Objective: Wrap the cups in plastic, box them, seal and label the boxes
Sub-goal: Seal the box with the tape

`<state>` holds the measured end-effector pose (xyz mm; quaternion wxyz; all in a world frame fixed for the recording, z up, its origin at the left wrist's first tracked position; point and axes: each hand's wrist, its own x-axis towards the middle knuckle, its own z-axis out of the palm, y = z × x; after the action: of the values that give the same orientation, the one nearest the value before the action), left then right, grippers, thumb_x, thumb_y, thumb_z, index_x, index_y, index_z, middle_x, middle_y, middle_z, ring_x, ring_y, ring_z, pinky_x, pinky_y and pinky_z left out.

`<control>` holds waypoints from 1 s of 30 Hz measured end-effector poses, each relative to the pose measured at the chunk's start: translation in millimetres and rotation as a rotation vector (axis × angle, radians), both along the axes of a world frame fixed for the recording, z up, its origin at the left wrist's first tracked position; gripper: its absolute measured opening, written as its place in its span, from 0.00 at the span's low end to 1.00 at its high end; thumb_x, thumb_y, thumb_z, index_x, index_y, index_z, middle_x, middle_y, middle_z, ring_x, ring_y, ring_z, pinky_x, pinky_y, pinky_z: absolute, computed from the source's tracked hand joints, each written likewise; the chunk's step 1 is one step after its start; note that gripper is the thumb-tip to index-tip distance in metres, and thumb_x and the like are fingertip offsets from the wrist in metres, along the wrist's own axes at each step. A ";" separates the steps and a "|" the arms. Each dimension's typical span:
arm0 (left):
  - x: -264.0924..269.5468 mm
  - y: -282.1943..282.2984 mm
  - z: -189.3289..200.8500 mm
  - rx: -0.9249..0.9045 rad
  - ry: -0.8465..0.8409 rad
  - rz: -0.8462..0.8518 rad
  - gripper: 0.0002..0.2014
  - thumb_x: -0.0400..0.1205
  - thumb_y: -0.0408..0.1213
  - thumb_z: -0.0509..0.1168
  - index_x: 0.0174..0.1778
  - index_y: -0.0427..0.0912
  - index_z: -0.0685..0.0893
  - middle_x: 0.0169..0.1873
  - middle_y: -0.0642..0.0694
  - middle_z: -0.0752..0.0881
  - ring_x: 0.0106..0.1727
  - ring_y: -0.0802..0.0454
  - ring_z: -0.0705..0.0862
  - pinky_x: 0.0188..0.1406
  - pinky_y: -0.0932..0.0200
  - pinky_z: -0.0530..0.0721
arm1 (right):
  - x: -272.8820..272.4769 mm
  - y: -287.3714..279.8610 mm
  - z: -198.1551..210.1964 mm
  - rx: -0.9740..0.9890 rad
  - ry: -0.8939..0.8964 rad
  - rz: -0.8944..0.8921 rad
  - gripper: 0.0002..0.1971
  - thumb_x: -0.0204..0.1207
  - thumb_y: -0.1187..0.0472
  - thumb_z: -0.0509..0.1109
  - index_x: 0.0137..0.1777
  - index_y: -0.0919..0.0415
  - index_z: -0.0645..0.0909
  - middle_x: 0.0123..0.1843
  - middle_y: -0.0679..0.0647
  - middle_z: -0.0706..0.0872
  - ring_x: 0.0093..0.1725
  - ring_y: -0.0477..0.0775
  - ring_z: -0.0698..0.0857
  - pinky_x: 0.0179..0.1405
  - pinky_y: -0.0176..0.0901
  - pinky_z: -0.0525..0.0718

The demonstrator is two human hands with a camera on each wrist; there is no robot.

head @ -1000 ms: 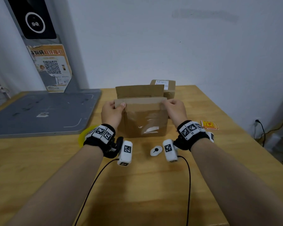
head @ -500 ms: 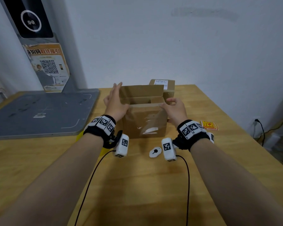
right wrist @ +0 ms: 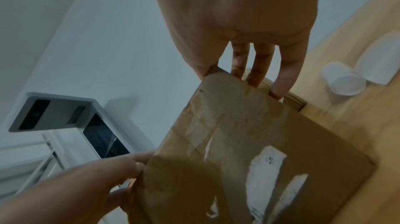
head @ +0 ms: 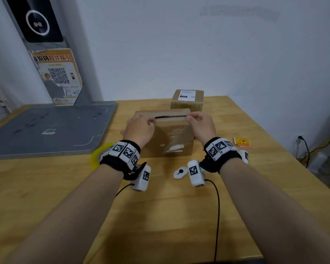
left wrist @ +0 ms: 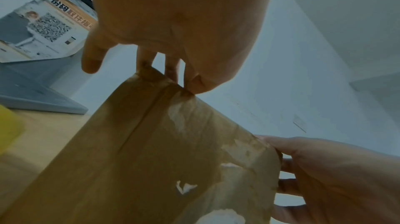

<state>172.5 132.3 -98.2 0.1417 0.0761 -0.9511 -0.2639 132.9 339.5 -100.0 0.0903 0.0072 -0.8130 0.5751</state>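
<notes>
Your left hand hides half the yellow tape roll; box contents hidden, far label unreadable.

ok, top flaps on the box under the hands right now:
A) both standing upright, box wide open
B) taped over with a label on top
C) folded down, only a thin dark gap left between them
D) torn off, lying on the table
C: in the head view the left hand and right hand hold the box flaps down, with a thin dark slit between them.

Bare forearms, black wristbands with white square-code tags, white camera pods, black cables
</notes>
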 end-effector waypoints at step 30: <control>86.2 -83.1 10.0 0.589 -0.123 0.229 0.05 0.85 0.32 0.72 0.46 0.37 0.83 0.41 0.41 0.79 0.43 0.40 0.80 0.42 0.51 0.74 | 13.2 -28.5 14.8 0.620 -0.001 0.246 0.19 0.90 0.47 0.61 0.79 0.38 0.78 0.83 0.47 0.76 0.86 0.57 0.62 0.84 0.67 0.65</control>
<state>258.7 49.2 -88.2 0.0845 0.2362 -0.8259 -0.5049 146.1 311.0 -85.2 0.0133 0.1321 -0.9424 0.3071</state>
